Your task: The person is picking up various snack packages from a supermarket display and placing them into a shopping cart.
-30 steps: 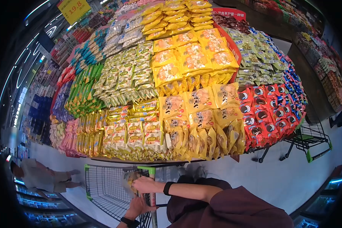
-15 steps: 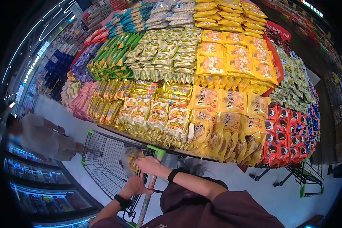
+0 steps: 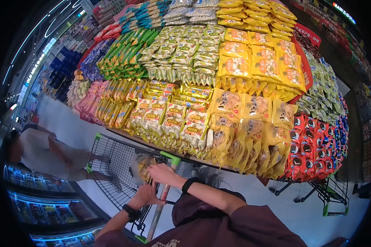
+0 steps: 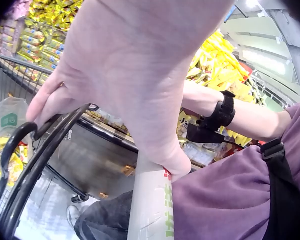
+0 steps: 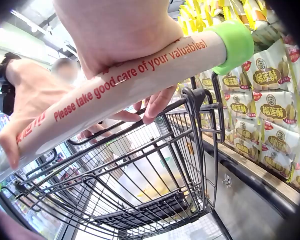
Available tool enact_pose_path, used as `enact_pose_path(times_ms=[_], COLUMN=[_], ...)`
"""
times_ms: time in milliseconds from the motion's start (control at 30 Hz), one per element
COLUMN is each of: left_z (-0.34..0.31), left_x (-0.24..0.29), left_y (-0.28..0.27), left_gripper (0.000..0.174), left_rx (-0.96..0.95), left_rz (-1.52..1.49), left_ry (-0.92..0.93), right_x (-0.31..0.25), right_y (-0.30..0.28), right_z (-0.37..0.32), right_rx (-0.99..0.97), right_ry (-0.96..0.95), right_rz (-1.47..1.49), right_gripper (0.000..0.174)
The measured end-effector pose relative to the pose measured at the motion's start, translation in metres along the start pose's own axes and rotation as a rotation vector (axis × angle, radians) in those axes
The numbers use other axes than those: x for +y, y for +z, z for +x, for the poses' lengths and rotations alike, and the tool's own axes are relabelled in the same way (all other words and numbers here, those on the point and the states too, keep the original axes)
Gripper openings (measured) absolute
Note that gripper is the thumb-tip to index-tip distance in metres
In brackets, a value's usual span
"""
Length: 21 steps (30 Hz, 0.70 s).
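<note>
My two hands are on the pale handle (image 5: pixel 135 75) of a black wire shopping cart (image 3: pixel 111 164), its handle ends green. Bent over the handle, my right hand (image 3: pixel 163 173) has its fingertips (image 5: pixel 157 105) at the black wire rim beyond. My left hand (image 3: pixel 142 196) lies nearer the handle's other end, its thumb hooked over it in the left wrist view and its other fingers reaching to a black bar. Inside the cart sits a clear plastic bag (image 3: pixel 142 169) with yellow packets, partly hidden behind my right hand in the head view.
A large display of packed snacks (image 3: pixel 185 82) stands along the cart's far side, its wooden edge (image 5: pixel 250 160) close by. Lit coolers (image 3: pixel 49 210) line the lower left. A person (image 3: pixel 57 154) stands beyond the cart's front. Another cart (image 3: pixel 334 197) is at right.
The head view has turned, so the display sits farther right and the coolers show more. The person at left appears nearer the cart's front. Both my hands have stayed on the handle.
</note>
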<state>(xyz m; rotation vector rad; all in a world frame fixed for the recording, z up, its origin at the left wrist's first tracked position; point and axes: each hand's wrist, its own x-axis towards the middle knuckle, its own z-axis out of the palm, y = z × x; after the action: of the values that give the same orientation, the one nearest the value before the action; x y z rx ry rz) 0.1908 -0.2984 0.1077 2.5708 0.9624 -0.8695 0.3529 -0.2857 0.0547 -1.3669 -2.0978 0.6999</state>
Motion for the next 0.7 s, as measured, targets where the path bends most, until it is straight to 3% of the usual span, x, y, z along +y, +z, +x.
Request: enact_pose_path(times_ms=[300,600,700], left_z=[-0.001,-0.001,0.003], left_x=[-0.005,0.013,0.017], left_y=[0.008,-0.012,-0.031], left_gripper=[0.126,0.119,0.12], left_rx=[0.098,0.05,-0.068], left_rz=[0.051,0.133,0.043], left_ry=[0.057,-0.005,-0.038], right_x=[0.001,0.011,0.009], right_y=[0.003,0.017,0.014], right_z=[0.0,0.005,0.003], right_rx=[0.01,-0.027,0.016], right_ry=[-0.004,0.023,0.03], right_rz=[-0.003,0.032,0.057], right_gripper=[0.017,0.015,0.015])
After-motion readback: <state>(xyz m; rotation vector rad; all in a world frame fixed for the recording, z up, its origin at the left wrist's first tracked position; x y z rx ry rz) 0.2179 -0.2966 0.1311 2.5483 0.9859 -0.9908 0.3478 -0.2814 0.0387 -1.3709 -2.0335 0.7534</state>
